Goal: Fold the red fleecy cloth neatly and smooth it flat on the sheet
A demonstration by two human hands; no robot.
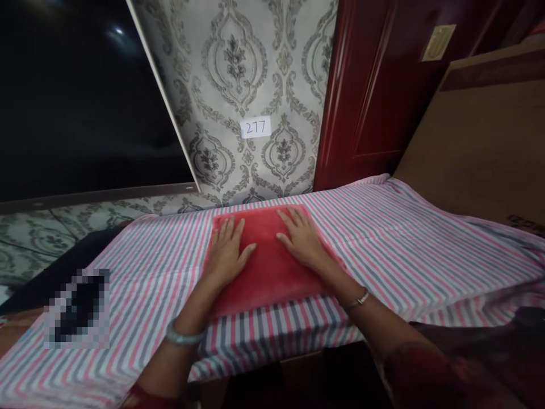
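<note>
Red cloth (270, 272): folded into a rough rectangle, lying flat near the middle of the desk, closer to the near edge, on top of the striped sheet.
Left hand (227, 250): palm down on the left part of the red cloth, fingers spread apart and flat, so the grip isn't clamped on anything. Green bangle on that wrist.
Right hand (301, 237): same deal on the right part of the cloth, flat, fingers apart, just pressing. Thin bracelet on the wrist.
Striped sheet (404, 238): pink, grey and white stripes, covers the whole desk, hangs over the near edge.
Wall (238, 68): patterned wallpaper with a little paper label (256, 127) reading 277.
Door (374, 79): dark red, far right.
</note>
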